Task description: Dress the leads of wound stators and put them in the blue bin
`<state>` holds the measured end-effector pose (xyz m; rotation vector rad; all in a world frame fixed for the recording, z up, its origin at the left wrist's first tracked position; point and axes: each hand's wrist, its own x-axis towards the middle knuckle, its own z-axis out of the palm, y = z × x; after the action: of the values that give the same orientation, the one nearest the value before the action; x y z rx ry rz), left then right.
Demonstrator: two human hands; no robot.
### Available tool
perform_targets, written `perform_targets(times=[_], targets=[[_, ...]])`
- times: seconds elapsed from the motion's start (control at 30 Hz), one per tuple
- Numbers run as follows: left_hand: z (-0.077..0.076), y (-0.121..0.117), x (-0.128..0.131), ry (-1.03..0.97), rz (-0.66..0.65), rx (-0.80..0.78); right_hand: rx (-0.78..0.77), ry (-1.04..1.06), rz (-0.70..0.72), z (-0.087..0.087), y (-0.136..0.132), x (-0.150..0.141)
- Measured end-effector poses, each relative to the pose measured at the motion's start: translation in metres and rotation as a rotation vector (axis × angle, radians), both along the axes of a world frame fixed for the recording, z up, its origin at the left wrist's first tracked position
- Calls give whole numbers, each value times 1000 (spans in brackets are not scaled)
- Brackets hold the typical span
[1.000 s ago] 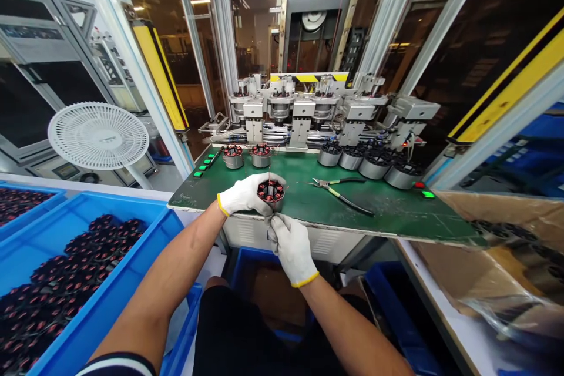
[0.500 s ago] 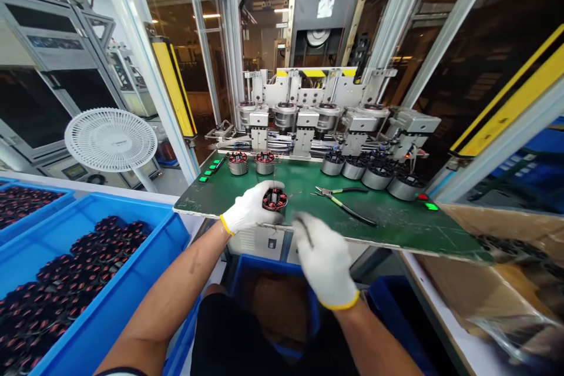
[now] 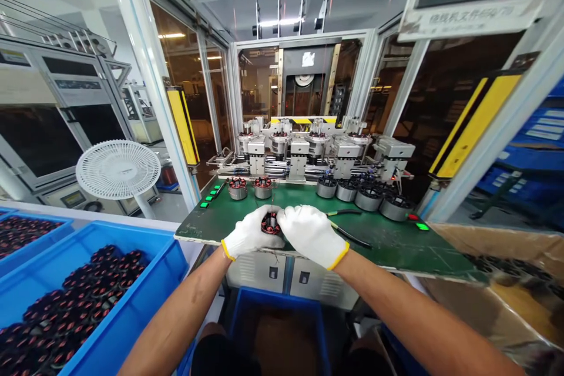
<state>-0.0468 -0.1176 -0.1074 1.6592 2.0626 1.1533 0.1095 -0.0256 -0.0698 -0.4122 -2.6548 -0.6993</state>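
Green bench top, at its front edge — left hand and right hand together, clamped on a wound stator, pliers just behind them

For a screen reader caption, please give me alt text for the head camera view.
The left hand and right hand, in white gloves, meet around a wound motor stator above a green workbench. More stators stand on the bench before an automated machine; a blue crate of stators sits at left.

The only camera rides on the person's head, facing forward and tipped down, close above the left hand and right hand at the green surface, with the machine farther off ahead and a blue bin low at left
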Motion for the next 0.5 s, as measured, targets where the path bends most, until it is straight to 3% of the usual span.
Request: perform_targets(times=[0.2, 0.37, 0.5], targets=[[1, -1, 1, -17, 21, -25, -45, -71, 18, -9, -2, 19], [10, -3, 3, -29, -20, -48, -224, -113, -44, -32, 7, 14], [12, -8, 6, 6, 27, -62, -415, -95, -15, -30, 17, 14]])
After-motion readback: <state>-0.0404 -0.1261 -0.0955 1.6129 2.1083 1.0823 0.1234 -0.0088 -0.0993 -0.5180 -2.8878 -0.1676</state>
